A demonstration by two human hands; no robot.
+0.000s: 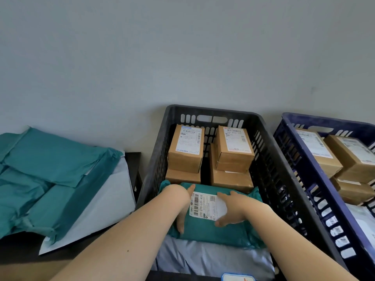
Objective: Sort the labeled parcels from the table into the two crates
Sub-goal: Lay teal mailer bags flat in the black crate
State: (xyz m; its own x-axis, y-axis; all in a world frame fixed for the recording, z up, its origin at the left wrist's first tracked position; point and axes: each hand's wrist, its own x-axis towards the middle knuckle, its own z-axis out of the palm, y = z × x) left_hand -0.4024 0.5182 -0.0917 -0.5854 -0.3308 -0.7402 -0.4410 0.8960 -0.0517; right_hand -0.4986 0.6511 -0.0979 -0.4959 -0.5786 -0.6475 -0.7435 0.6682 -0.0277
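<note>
A teal mailer bag [213, 234] with a white barcode label [205, 205] lies inside the black crate [156, 157], on top of a grey mailer [213, 258]. My left hand [182, 203] rests on the bag's left side, fingers spread over it. My right hand [233, 209] lies flat on the label's right part. Both hands press on the bag; whether they grip it I cannot tell. Behind it in the crate stand several brown cardboard boxes [185, 149]. The blue crate [304, 159] on the right holds more labelled boxes [353, 157].
On the dark table to the left lie several teal mailer bags [50, 169] over a grey-white one [113, 199]. A plain grey wall runs behind everything. A small white-and-blue label [237, 277] shows at the bottom edge.
</note>
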